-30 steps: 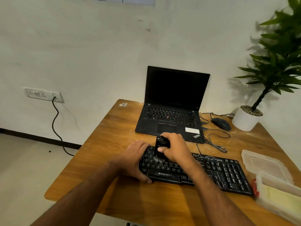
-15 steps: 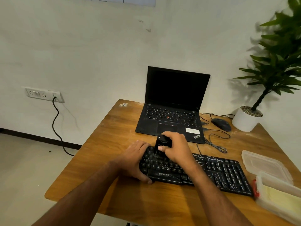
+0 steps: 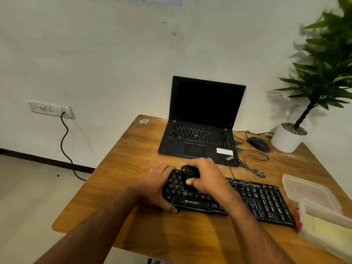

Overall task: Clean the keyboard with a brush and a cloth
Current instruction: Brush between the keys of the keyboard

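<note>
Gripping black brush point(image 3: 187, 176): right hand point(image 3: 206, 178) | left hand point(image 3: 155, 185) clasps dusty black keyboard point(image 3: 257, 201)

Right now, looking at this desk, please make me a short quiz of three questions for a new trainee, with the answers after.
1. True or false: the right hand grips the black brush over the left part of the keyboard.
2. What does the left hand do? A) lifts the mouse B) holds the left end of the keyboard C) closes the laptop
3. Fill in: the potted plant stands at the far ______ corner of the table.

Key: 1 true; 2 B; 3 right. The mouse and the laptop, which is open, lie untouched behind the keyboard.
</note>
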A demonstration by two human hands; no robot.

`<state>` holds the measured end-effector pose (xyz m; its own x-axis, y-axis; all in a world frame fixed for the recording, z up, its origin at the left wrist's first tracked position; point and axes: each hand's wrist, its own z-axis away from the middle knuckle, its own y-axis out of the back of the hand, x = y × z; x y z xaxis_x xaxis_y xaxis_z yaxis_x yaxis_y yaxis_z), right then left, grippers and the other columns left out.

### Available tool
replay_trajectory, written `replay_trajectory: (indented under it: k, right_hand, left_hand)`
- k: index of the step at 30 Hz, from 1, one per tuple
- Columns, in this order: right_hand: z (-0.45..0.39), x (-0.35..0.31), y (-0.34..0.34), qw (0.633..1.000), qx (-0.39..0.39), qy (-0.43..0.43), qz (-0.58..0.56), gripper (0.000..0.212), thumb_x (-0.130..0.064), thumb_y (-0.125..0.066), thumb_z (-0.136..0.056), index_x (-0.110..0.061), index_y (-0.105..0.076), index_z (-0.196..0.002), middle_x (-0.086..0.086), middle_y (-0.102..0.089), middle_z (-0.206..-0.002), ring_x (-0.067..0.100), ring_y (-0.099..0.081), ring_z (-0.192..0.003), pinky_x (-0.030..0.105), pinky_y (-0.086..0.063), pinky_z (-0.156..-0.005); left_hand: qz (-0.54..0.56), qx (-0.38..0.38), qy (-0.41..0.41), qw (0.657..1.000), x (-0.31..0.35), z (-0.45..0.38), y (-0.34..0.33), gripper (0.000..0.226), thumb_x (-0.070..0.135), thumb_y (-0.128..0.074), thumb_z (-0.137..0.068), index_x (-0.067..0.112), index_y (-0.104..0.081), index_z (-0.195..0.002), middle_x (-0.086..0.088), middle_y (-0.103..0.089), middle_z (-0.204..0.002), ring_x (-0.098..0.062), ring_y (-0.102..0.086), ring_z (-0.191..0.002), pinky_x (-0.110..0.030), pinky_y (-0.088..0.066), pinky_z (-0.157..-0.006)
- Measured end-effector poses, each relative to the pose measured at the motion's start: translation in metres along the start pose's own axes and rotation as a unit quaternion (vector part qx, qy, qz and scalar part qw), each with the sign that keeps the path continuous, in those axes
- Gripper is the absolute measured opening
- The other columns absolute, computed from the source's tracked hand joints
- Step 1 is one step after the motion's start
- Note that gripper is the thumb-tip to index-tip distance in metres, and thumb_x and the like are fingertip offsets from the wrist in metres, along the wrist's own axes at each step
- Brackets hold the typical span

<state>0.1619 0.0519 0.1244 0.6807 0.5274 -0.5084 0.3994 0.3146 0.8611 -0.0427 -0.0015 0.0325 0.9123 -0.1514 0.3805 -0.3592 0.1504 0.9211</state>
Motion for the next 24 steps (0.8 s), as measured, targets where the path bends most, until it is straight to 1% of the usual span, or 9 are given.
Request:
replay_trajectory:
  k: [2, 5, 8, 10, 14, 17, 21, 22, 24]
  right_hand:
    - [-0.001, 0.002, -0.002, 0.999, 0.028, -0.019, -0.001, 0.031, -0.018, -0.083, -0.077, -0.028, -0.072, -0.104, -0.008, -0.071, -0.101, 0.012, -0.062, -0.099, 0.029, -0.05, -0.089]
    - [0.0, 0.003, -0.002, 0.997, 0.076, -0.02, -0.017, 0.029, -0.018, -0.083, -0.077, -0.026, -0.071, -0.101, -0.009, -0.07, -0.096, 0.011, -0.062, -0.096, 0.029, -0.05, -0.087]
    - [0.006, 0.007, 0.004, 0.999, 0.04, -0.011, -0.03, 0.029, -0.018, -0.084, -0.076, -0.027, -0.072, -0.1, -0.012, -0.069, -0.094, 0.007, -0.061, -0.092, 0.026, -0.048, -0.081]
    - [0.008, 0.008, 0.005, 1.0, 0.012, -0.011, -0.009, 0.028, -0.018, -0.085, -0.076, -0.029, -0.073, -0.098, -0.012, -0.07, -0.094, 0.006, -0.062, -0.094, 0.026, -0.048, -0.082]
    - [0.005, 0.014, 0.0, 0.997, 0.069, -0.036, -0.029, 0.028, -0.018, -0.084, -0.077, -0.026, -0.071, -0.1, -0.01, -0.07, -0.095, 0.011, -0.063, -0.094, 0.021, -0.041, -0.076]
    - [0.006, 0.015, 0.006, 0.995, 0.085, -0.029, -0.046, 0.03, -0.017, -0.084, -0.077, -0.027, -0.072, -0.101, -0.011, -0.071, -0.095, 0.007, -0.06, -0.09, 0.012, -0.036, -0.067]
    - [0.012, 0.017, 0.017, 0.999, 0.016, -0.021, -0.019, 0.034, -0.015, -0.085, -0.076, -0.03, -0.074, -0.104, -0.013, -0.07, -0.097, 0.004, -0.059, -0.09, 0.02, -0.042, -0.074]
    - [0.013, 0.018, 0.015, 0.999, 0.015, -0.027, -0.014, 0.034, -0.015, -0.084, -0.077, -0.03, -0.073, -0.105, -0.012, -0.069, -0.097, 0.004, -0.059, -0.09, 0.021, -0.041, -0.076]
    - [0.01, 0.02, 0.011, 0.998, 0.054, -0.036, -0.026, 0.032, -0.016, -0.084, -0.077, -0.028, -0.073, -0.104, -0.011, -0.07, -0.096, 0.008, -0.061, -0.094, 0.022, -0.041, -0.078]
  left_hand:
    - [0.004, -0.003, 0.002, 1.0, -0.001, 0.0, -0.001, 0.137, 0.09, -0.076, -0.05, 0.028, -0.02, -0.158, 0.011, -0.025, -0.157, -0.015, -0.021, -0.148, -0.048, -0.017, -0.129]
    - [0.002, -0.002, 0.003, 1.0, 0.001, 0.001, -0.001, 0.137, 0.087, -0.079, -0.051, 0.028, -0.019, -0.159, 0.012, -0.024, -0.158, -0.013, -0.02, -0.147, -0.045, -0.015, -0.129]
    - [0.005, 0.001, 0.003, 1.0, 0.001, 0.001, 0.0, 0.136, 0.087, -0.078, -0.051, 0.028, -0.02, -0.159, 0.013, -0.025, -0.155, -0.009, -0.023, -0.141, -0.042, -0.02, -0.127]
    - [0.003, 0.002, 0.001, 1.0, 0.0, 0.0, 0.0, 0.136, 0.088, -0.077, -0.051, 0.028, -0.02, -0.158, 0.012, -0.025, -0.155, -0.01, -0.023, -0.141, -0.042, -0.02, -0.127]
    - [-0.007, 0.002, 0.001, 1.0, -0.001, 0.0, -0.003, 0.138, 0.088, -0.078, -0.052, 0.027, -0.017, -0.16, 0.011, -0.023, -0.157, -0.011, -0.02, -0.145, -0.038, -0.012, -0.128]
    - [-0.005, -0.005, 0.013, 1.0, -0.002, -0.001, -0.003, 0.14, 0.089, -0.078, -0.051, 0.028, -0.014, -0.161, 0.012, -0.021, -0.16, -0.013, -0.017, -0.149, -0.041, -0.009, -0.129]
    - [-0.008, 0.003, 0.01, 1.0, -0.001, -0.001, -0.003, 0.138, 0.086, -0.08, -0.054, 0.027, -0.016, -0.16, 0.01, -0.022, -0.16, -0.014, -0.017, -0.148, -0.035, -0.005, -0.126]
    - [-0.007, -0.002, 0.011, 1.0, -0.001, -0.001, -0.003, 0.138, 0.086, -0.08, -0.054, 0.027, -0.015, -0.161, 0.01, -0.021, -0.161, -0.015, -0.014, -0.15, -0.034, -0.003, -0.125]
    - [-0.003, -0.012, 0.018, 1.0, -0.002, -0.001, -0.004, 0.141, 0.087, -0.079, -0.053, 0.028, -0.012, -0.161, 0.01, -0.018, -0.163, -0.018, -0.01, -0.153, -0.038, 0.0, -0.126]
